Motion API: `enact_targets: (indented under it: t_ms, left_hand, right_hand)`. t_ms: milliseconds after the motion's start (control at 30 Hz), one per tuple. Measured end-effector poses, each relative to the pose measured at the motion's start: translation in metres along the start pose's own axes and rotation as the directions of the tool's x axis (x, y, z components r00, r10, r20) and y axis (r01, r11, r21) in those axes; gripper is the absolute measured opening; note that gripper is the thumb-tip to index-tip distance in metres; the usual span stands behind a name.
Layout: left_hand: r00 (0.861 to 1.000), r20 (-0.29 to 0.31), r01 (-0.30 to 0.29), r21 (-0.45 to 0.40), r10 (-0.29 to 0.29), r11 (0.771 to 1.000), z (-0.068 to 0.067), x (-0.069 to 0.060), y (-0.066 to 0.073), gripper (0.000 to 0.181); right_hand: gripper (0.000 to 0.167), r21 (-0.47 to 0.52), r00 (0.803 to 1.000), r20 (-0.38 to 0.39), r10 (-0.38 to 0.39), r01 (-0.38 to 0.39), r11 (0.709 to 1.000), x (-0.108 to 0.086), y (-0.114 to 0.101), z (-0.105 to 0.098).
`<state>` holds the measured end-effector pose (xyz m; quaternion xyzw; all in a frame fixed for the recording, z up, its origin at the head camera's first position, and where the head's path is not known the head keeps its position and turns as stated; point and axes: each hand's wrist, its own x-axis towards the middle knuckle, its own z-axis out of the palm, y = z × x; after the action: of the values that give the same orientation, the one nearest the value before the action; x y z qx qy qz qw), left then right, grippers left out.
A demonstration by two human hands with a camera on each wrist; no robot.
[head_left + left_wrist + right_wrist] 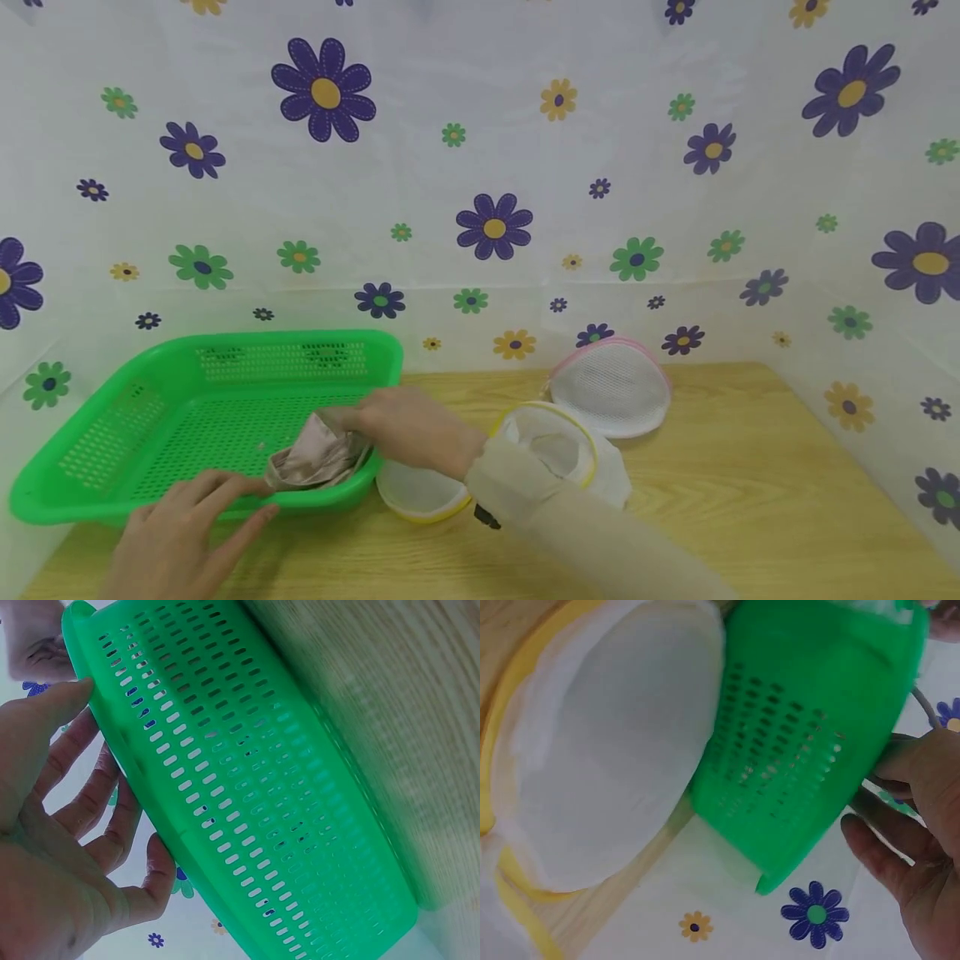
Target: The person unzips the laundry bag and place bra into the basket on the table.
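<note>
A pale pink bra (311, 454) lies bunched in the front right corner of a green plastic basket (225, 340), and my right hand (408, 425) grips its upper part from above. In the right wrist view, the right hand (922, 817) is beyond the basket's rim, its fingertips partly hidden. My left hand (180, 525) is at the front rim, with its index fingertip beside the bra's left edge. The left wrist view shows the left hand (67, 802) holding the basket rim (112, 742), thumb on the outer side and other fingers behind it.
Right of the basket, a round white mesh laundry bag with a yellow rim (420, 492) lies partly beneath my right forearm. Another yellow-rimmed bag (551, 425) and a pink-edged mesh bag (611, 387) lie behind the forearm on the wooden table (750, 483). A flowered sheet (420, 183) encloses the table.
</note>
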<state>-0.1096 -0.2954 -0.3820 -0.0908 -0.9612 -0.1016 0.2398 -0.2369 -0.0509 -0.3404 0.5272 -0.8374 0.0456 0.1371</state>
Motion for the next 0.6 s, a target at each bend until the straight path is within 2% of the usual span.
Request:
enact_targets:
  t_ms: [100, 200, 267, 367, 533, 600]
  left_hand:
    - [1.0, 0.002, -0.001, 0.002, 0.001, 1.0, 0.0, -0.001, 0.0, 0.025]
    - [1.0, -0.005, -0.002, 0.0, 0.002, 1.0, 0.001, -0.001, 0.0, 0.026]
    - [1.0, -0.006, 0.001, -0.002, -0.001, 1.0, 0.001, -0.001, 0.001, 0.025]
    - [1.0, 0.003, 0.011, -0.001, -0.011, 1.0, 0.0, -0.001, 0.001, 0.024]
    - [1.0, 0.022, 0.022, -0.003, -0.022, 1.0, -0.001, -0.001, 0.001, 0.024]
    - [0.999, 0.023, 0.022, -0.005, -0.022, 1.0, -0.001, -0.001, 0.001, 0.023]
  right_hand:
    - [0.06, -0.027, 0.999, 0.029, 0.044, -0.043, 0.999, 0.001, 0.004, 0.007]
    - [0.054, -0.002, 0.997, 0.018, 0.069, -0.069, 0.998, 0.001, 0.005, 0.007]
    - [0.049, 0.027, 0.996, 0.023, 0.085, -0.085, 0.996, 0.0, 0.005, 0.002]
    - [0.042, 0.061, 0.992, 0.079, 0.098, -0.103, 0.993, -0.008, 0.006, -0.014]
    - [0.032, 0.108, 0.989, 0.113, 0.096, -0.109, 0.988, -0.039, 0.017, -0.042]
    - [0.03, 0.122, 0.983, 0.131, 0.131, -0.147, 0.982, -0.057, 0.023, -0.051]
